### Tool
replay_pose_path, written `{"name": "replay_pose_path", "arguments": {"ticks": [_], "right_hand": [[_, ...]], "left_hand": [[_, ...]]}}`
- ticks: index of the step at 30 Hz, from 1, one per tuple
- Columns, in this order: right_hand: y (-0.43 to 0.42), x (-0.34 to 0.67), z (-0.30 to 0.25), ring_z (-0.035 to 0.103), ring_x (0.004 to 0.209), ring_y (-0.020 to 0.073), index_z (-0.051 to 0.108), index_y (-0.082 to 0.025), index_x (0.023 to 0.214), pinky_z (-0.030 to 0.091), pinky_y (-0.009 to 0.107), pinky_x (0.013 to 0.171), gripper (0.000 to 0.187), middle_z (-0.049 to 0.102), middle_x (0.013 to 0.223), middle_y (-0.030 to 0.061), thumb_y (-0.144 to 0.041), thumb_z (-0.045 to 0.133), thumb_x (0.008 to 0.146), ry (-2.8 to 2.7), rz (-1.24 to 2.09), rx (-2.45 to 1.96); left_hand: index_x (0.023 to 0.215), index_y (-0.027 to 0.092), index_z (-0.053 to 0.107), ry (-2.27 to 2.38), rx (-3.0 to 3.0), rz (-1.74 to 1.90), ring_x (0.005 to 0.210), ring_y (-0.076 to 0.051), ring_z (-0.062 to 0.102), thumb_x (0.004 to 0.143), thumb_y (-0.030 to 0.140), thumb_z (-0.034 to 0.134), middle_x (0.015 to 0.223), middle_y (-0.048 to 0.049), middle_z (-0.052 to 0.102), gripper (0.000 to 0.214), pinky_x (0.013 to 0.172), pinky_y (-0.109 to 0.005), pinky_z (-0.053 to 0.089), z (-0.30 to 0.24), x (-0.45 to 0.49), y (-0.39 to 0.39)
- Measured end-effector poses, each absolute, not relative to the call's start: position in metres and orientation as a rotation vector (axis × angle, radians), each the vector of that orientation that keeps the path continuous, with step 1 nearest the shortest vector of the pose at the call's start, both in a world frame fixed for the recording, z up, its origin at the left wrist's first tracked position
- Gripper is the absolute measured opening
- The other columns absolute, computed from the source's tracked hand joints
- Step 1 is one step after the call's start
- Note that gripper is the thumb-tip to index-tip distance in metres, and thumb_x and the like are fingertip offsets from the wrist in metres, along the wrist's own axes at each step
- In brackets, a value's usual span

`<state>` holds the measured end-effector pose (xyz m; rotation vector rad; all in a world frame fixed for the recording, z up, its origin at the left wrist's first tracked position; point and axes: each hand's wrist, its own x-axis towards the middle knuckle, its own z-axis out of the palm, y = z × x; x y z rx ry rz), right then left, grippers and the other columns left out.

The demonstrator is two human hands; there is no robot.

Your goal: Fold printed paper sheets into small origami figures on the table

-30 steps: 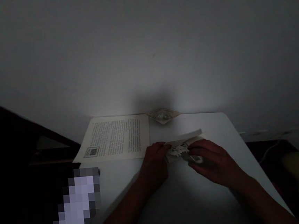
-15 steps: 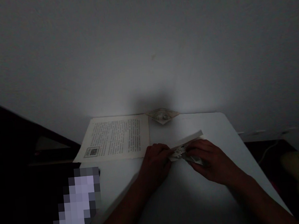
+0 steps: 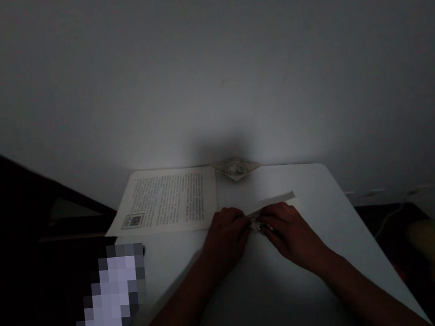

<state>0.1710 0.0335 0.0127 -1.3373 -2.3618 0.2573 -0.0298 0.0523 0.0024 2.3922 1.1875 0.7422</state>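
Over the middle of the white table, my left hand (image 3: 229, 233) pinches the left end of a folded printed paper (image 3: 281, 197). My right hand (image 3: 288, 230) is closed on the same paper from the right, its fingers close to those of the left. A crumpled part of the paper shows in the small gap between the fingertips. One straight strip sticks out beyond my right hand, toward the upper right. Most of the paper is hidden under my fingers. Behind my hands, a diamond-shaped folded paper (image 3: 236, 168) stands against the wall.
A stack of printed sheets (image 3: 171, 200) with a square code lies at the table's back left. The white table (image 3: 313, 185) meets a pale wall (image 3: 209, 72). A blurred-out, pixelated object (image 3: 110, 294) is by the left edge. The light is dim.
My right hand has slid left along the paper, closer to my left hand, and covers more of its crumpled part. My left hand has stayed nearly in place.
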Motion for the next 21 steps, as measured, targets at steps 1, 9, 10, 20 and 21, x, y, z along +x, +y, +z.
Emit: {"name": "replay_pose_path", "arguments": {"ticks": [1,9,10,20,21], "right_hand": [[0.033,0.17,0.013,0.054,0.096,0.0244,0.063,-0.018,0.108,0.045,0.043,0.083,0.023,0.062,0.103,0.0099,-0.021,0.052,0.088,-2.352,0.266,-1.337],[0.034,0.167,0.015,0.053,0.096,0.0242,0.063,-0.019,0.105,0.044,0.043,0.083,0.022,0.06,0.102,0.0095,-0.016,0.053,0.086,-2.329,0.31,-1.329],[0.034,0.167,0.015,0.053,0.096,0.0242,0.064,-0.019,0.104,0.044,0.043,0.083,0.022,0.061,0.101,0.0095,-0.016,0.053,0.086,-2.332,0.308,-1.332],[0.032,0.167,0.015,0.053,0.095,0.0244,0.062,-0.019,0.106,0.044,0.042,0.081,0.022,0.061,0.102,0.0095,-0.017,0.051,0.087,-2.337,0.306,-1.314],[0.032,0.166,0.015,0.053,0.096,0.0245,0.062,-0.02,0.109,0.044,0.042,0.081,0.025,0.06,0.103,0.0095,-0.017,0.05,0.087,-2.349,0.304,-1.309]], "left_hand": [[0.093,0.018,0.063,1.195,2.392,0.736,0.092,-0.02,0.051,0.086,0.017,0.055,0.097,-0.0056,0.06,0.011,0.082,-0.036,0.042,0.002,-0.029,0.053],[0.085,0.018,0.061,1.382,2.382,0.639,0.087,-0.02,0.05,0.087,0.02,0.051,0.091,-0.0051,0.057,0.01,0.078,-0.036,0.041,0.006,-0.017,0.053],[0.086,0.018,0.06,1.405,2.373,0.631,0.087,-0.021,0.05,0.087,0.02,0.05,0.092,-0.0051,0.057,0.01,0.078,-0.036,0.041,0.007,-0.016,0.053],[0.089,0.017,0.047,1.555,2.24,0.677,0.084,-0.022,0.049,0.08,0.011,0.05,0.088,-0.0053,0.054,0.012,0.076,-0.038,0.041,0.005,-0.007,0.048],[0.088,0.017,0.046,1.561,2.234,0.682,0.083,-0.022,0.049,0.08,0.01,0.05,0.087,-0.0053,0.054,0.011,0.076,-0.038,0.041,0.005,-0.006,0.048]]}}
